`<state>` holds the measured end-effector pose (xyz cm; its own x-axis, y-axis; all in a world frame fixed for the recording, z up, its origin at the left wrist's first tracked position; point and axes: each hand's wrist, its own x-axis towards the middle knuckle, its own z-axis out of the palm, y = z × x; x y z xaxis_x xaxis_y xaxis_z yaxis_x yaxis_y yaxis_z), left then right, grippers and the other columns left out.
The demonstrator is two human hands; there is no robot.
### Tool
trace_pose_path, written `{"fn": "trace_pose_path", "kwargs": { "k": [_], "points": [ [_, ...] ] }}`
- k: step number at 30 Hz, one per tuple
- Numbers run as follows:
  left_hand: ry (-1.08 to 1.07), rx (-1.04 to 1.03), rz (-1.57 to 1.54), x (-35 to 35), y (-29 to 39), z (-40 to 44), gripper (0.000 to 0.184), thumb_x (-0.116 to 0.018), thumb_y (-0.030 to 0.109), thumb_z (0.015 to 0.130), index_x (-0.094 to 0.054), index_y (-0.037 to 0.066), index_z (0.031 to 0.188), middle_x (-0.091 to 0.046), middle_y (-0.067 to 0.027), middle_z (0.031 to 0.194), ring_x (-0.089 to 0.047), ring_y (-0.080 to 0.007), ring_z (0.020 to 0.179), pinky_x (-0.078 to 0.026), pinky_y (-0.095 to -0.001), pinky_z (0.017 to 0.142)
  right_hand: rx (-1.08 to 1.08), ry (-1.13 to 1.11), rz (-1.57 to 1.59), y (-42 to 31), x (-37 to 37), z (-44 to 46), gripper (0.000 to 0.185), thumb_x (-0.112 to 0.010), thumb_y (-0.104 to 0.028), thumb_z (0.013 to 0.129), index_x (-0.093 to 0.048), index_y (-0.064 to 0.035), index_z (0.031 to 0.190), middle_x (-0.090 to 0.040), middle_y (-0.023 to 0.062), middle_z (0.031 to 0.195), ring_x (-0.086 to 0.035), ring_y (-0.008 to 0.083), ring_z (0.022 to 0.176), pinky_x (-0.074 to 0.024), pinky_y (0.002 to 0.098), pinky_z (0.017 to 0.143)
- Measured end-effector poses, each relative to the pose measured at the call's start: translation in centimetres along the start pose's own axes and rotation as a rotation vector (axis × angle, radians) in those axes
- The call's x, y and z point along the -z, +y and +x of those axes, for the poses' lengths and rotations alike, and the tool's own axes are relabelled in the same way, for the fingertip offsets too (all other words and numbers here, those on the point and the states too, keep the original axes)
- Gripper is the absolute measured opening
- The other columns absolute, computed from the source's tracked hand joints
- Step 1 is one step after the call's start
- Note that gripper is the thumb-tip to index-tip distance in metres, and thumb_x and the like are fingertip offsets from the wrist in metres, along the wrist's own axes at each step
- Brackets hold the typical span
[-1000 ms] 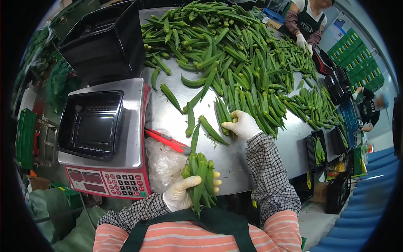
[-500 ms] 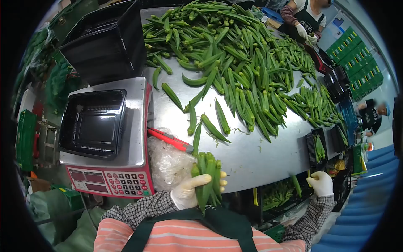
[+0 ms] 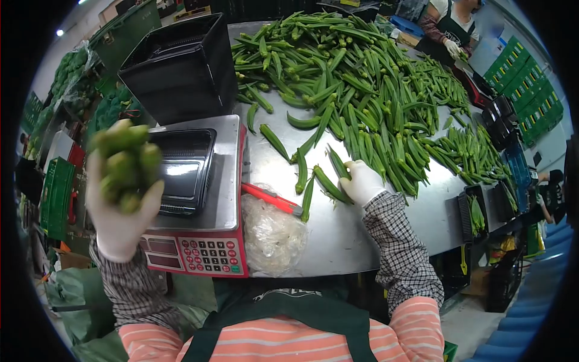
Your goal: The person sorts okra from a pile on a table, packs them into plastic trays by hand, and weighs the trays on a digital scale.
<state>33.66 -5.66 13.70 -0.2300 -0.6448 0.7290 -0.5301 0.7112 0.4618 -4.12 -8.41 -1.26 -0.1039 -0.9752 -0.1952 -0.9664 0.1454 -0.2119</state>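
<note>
My left hand (image 3: pixel 120 205), in a white glove and blurred by motion, is closed round a bunch of okra (image 3: pixel 125 166). It is raised over the left edge of the scale (image 3: pixel 226 181), next to the black plastic tray (image 3: pixel 193 151) on the scale's plate. On the metal table (image 3: pixel 338 241), my gloved right hand (image 3: pixel 365 184) has its fingers curled at a single okra pod (image 3: pixel 336 161). Part of that pod is hidden under the fingers. Another pod (image 3: pixel 325 182) lies beside them.
A large okra heap (image 3: pixel 362 78) covers the table's far side. Stacked black trays (image 3: pixel 181 72) stand behind the scale. A red-handled knife (image 3: pixel 271 198) lies by a clear plastic bag (image 3: pixel 271 235). A filled tray (image 3: pixel 475 214) is at right. A co-worker (image 3: pixel 449 36) stands far right.
My left hand has carried the okra bunch from the table's front edge to the left, over the scale. My right hand has moved from the crate at right to the loose pods; the view has shifted.
</note>
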Motion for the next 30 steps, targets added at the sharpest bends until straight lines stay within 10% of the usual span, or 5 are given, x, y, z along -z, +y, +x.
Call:
{"fn": "trace_pose_path", "kwargs": {
  "k": [4,14,18,27,30],
  "points": [
    [-0.515,-0.032,0.3,-0.2,-4.6,1.2,0.072,-0.07,-0.003,0.059,-0.045,0.001,0.126,-0.055,-0.0163,0.115,-0.054,-0.0324,0.106,-0.043,-0.0362,0.093,-0.008,0.072,0.409,1.9,0.6,-0.9,0.039,-0.059,-0.022,0.081,-0.058,-0.0014,0.114,-0.062,0.0131,0.095,-0.061,0.0241,0.086,-0.049,0.0327,0.078],
    [-0.536,-0.264,-0.097,-7.5,6.0,-3.7,0.058,-0.075,0.015,0.062,-0.055,-0.001,0.114,-0.055,-0.0169,0.114,-0.054,-0.033,0.106,-0.044,-0.0428,0.09,0.676,-0.215,0.637,-4.1,5.2,-8.8,0.029,-0.061,-0.009,0.079,-0.06,-0.0019,0.107,-0.06,0.0083,0.084,-0.058,0.0153,0.076,-0.0481,0.0282,0.069],
    [-0.69,0.074,-0.104,-12.4,5.5,-8.1,0.054,-0.068,0.007,0.064,-0.051,-0.001,0.114,-0.058,-0.0157,0.095,-0.058,-0.0316,0.085,-0.047,-0.0417,0.08,0.731,-0.522,0.904,-4.8,6.3,-8.3,0.03,-0.065,-0.017,0.082,-0.061,0.0012,0.107,-0.065,0.0113,0.091,-0.06,0.0159,0.079,-0.0477,0.0271,0.073],
    [-0.418,1.182,-1.388,-15.0,5.2,-12.2,0.013,-0.059,0.008,0.088,-0.055,0.0,0.098,-0.06,-0.0079,0.085,-0.057,-0.0156,0.077,-0.047,-0.0288,0.073,0.109,-0.032,0.194,-7.4,-0.1,3.4,0.028,-0.062,-0.02,0.084,-0.062,0.0021,0.102,-0.065,0.0097,0.08,-0.061,0.0137,0.074,-0.0494,0.0266,0.068],
    [-0.362,1.276,-1.485,-14.7,4.5,-12.3,0.015,-0.063,0.013,0.086,-0.055,0.002,0.093,-0.06,-0.0113,0.086,-0.058,-0.0202,0.077,-0.047,-0.0322,0.073,0.164,-0.126,0.84,-5.9,0.3,2.3,0.023,-0.062,-0.015,0.083,-0.059,0.0021,0.1,-0.064,0.0079,0.078,-0.061,0.0132,0.074,-0.049,0.0248,0.069]
  ]
}}
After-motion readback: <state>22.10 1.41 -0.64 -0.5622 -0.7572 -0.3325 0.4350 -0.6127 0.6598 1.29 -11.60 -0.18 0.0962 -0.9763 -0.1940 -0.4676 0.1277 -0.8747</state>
